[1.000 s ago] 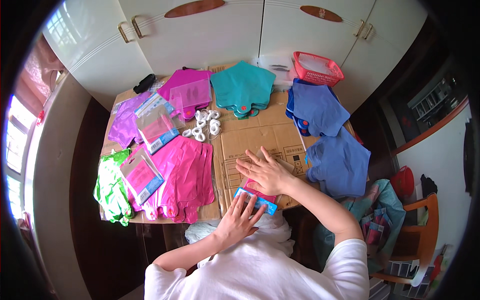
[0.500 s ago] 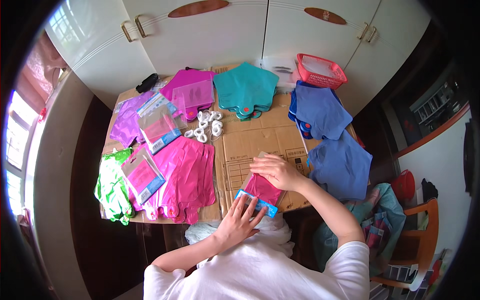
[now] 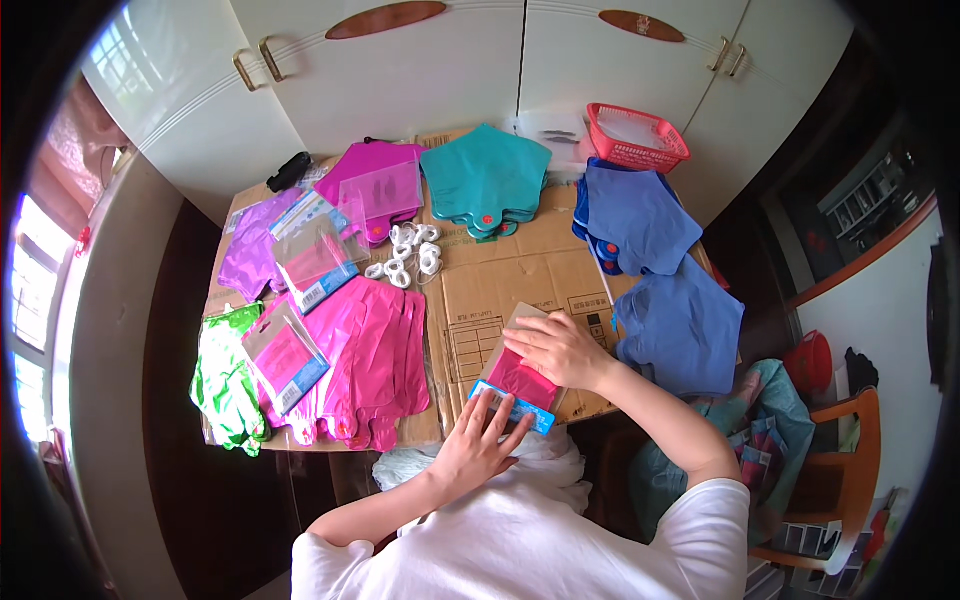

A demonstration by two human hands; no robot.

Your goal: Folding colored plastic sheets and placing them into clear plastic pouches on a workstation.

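Note:
A clear plastic packet (image 3: 523, 381) with shiny pink foil inside and a blue printed strip lies on the cardboard at the near middle edge. My left hand (image 3: 472, 447) rests its outstretched, slightly spread fingers on the packet's blue strip. Flat across the upper part of the packet lies my right hand (image 3: 562, 352), its fingers extended. Neither hand is wrapped round anything. To the left spreads a stack of flat pink foil balloons (image 3: 385, 350), with a similar pink-filled packet (image 3: 287, 358) on top. Another such packet (image 3: 315, 258) lies just beyond it.
Around the cardboard (image 3: 500, 270) lie green (image 3: 228, 375), purple (image 3: 255, 245), magenta (image 3: 365, 175), teal (image 3: 485, 175) and blue foil balloons (image 3: 680, 330). Small white ribbon coils (image 3: 402, 255) sit mid-table. A red basket (image 3: 640, 155) stands at the far right, before white cupboards (image 3: 400, 80).
My right hand has shifted slightly up and right over the packet, its fingers more bunched. My left hand stays on the blue strip. The whole view has tilted a little.

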